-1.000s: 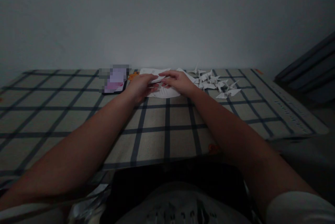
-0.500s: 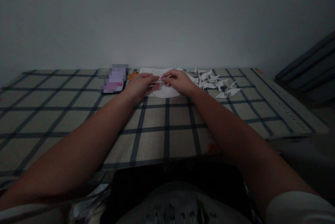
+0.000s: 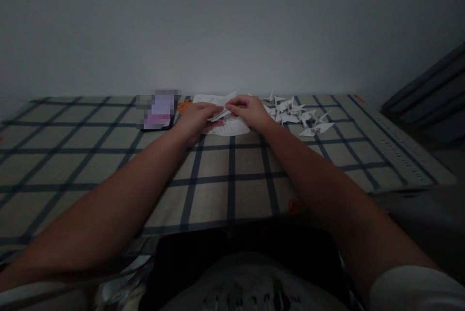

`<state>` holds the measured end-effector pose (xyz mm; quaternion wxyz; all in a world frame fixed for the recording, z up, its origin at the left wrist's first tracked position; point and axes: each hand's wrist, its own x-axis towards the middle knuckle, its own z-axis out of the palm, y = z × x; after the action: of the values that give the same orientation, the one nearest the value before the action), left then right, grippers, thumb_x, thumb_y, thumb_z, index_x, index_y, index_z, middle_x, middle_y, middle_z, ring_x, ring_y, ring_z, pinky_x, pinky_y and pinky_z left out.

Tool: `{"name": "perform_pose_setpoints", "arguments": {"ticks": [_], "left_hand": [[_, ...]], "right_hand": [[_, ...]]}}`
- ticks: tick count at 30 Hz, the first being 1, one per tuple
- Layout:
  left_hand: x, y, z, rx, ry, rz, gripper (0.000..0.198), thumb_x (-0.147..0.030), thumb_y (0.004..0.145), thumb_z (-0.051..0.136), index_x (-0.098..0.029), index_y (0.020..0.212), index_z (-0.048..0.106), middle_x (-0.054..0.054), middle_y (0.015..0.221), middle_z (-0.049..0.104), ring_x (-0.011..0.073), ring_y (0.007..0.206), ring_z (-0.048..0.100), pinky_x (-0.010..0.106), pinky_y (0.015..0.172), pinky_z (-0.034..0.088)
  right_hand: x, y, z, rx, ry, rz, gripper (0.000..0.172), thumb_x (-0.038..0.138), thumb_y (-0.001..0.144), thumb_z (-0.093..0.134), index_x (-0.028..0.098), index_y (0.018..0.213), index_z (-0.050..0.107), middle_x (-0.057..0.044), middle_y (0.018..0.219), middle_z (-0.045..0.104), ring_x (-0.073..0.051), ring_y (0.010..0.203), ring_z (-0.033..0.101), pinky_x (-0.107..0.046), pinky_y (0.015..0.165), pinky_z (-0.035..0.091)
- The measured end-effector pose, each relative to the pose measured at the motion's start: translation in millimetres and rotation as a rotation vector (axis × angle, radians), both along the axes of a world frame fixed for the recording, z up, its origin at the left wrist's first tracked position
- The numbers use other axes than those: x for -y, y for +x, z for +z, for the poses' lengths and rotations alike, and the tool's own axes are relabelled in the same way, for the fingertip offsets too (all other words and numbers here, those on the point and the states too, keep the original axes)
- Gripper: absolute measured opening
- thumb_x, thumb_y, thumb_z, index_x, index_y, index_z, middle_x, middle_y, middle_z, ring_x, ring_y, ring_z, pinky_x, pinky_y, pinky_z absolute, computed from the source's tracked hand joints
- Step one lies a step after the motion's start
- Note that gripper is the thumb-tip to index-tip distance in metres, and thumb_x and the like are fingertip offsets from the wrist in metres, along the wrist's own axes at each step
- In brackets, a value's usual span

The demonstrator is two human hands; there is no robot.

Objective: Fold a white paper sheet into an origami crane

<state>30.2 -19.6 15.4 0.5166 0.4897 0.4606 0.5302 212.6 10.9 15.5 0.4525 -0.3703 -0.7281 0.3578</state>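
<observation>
A small piece of folded white paper [image 3: 220, 114] is pinched between my two hands above the table. My left hand [image 3: 198, 119] grips it from the left, thumb on top and the other fingers beneath. From the right, the fingertips of my right hand [image 3: 249, 110] close on its other side. Under both hands lies a larger white paper sheet [image 3: 232, 128], with faint marks on it. Just right of my right hand, several folded white paper cranes [image 3: 288, 110] lie in a loose heap, their pointed wings and tails sticking out.
A phone [image 3: 160, 110] with a lit, blurred screen lies left of my hands. The checked tablecloth [image 3: 214, 194] covers the table, which meets a plain wall [image 3: 232, 30] at the back. Dark striped fabric [image 3: 432, 95] hangs at the far right.
The folded paper has turned between my fingers, and more of it shows now, with a point rising above my hands. Both hands stay in nearly the same place.
</observation>
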Motion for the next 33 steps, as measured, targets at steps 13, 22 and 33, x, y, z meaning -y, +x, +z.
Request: {"name": "perform_pose_setpoints", "arguments": {"ticks": [13, 22, 33], "left_hand": [[2.7, 0.2, 0.9, -0.154, -0.004, 0.039, 0.022, -0.026, 0.067, 0.079, -0.017, 0.059, 0.061, -0.002, 0.055, 0.054, 0.0102, 0.05, 0.051, 0.022, 0.05, 0.046], [-0.6, 0.3, 2.0, -0.081, -0.05, 0.001, 0.015, -0.027, 0.072, 0.075, -0.017, 0.068, 0.065, 0.002, 0.064, 0.063, 0.0121, 0.052, 0.056, 0.023, 0.052, 0.046], [1.6, -0.9, 0.6, -0.133, -0.002, -0.012, 0.025, -0.03, 0.068, 0.079, -0.019, 0.06, 0.058, -0.001, 0.058, 0.054, 0.0099, 0.05, 0.049, 0.022, 0.047, 0.037]], "right_hand": [[-5.9, -6.4, -9.0, -0.145, -0.069, 0.019, 0.02, 0.023, 0.085, 0.073, 0.022, 0.09, 0.054, 0.003, 0.081, 0.063, -0.01, 0.071, 0.061, -0.024, 0.068, 0.052], [-2.1, -3.9, -5.9, -0.184, -0.12, -0.014, 0.028, 0.033, 0.092, 0.071, 0.025, 0.11, 0.051, 0.008, 0.07, 0.059, -0.01, 0.061, 0.059, -0.021, 0.061, 0.048], [4.4, -3.3, 1.1, -0.047, -0.129, 0.018, 0.026, 0.041, 0.094, 0.069, 0.018, 0.082, 0.063, 0.0, 0.07, 0.065, -0.012, 0.066, 0.06, -0.023, 0.065, 0.051]]}}
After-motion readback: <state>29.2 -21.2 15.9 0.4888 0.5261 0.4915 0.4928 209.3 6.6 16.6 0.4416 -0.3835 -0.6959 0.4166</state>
